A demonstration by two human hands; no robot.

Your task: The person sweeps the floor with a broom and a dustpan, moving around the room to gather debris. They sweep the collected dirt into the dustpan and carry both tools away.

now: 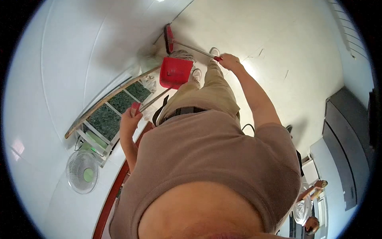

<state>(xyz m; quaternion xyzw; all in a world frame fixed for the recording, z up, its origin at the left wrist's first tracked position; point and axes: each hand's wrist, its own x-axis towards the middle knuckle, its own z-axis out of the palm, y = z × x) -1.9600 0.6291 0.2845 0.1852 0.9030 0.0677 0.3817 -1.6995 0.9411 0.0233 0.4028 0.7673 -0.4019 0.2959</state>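
Note:
My left hand (130,119) is closed round the red grip of a long-handled dustpan (175,71). The dustpan's red pan is near the floor by the wall, left of my feet. My right hand (230,62) is wrapped round the red end of a broom's metal handle. The red broom head (169,38) with dark bristles is close to the wall, beyond the dustpan. Between the broom head and the pan is a grey stringy mop head (182,55), partly covered by the pan.
A wooden-edged rack (105,104) and a white fan (82,171) are along the left wall. Clear plastic bags (149,83) lie near the dustpan. Dark grey panels (340,137) are at the right. Another person (304,209) is at the lower right, hands raised.

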